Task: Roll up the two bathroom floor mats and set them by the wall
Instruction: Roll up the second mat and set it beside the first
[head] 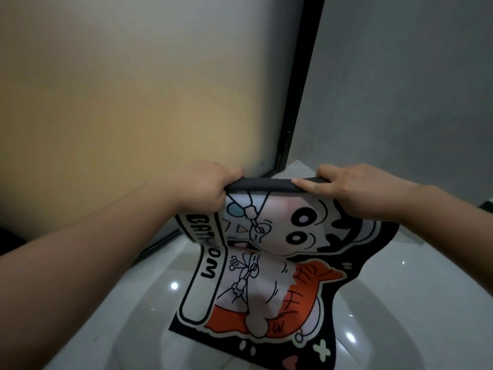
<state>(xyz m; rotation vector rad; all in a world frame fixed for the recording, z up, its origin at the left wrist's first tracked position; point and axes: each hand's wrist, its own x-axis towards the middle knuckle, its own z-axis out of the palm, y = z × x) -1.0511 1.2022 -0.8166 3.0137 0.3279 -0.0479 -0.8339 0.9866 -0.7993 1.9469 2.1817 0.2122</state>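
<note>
Pinching mat (266,263) edge between fingers (306,186)

Two bare forearms reach in from the lower corners of the view, one from each side. No sleeve shows on either; both are uncovered from the frame edge to the wrist. The left hand (204,186) wears no glove, ring, watch or band. The right hand (354,192) is equally bare, with nothing at its wrist. The fingers (306,186) of the right hand end in short, plain nails with no visible polish. Both forearms look smooth and rounded, with no marks or tattoos that can be made out.
</note>
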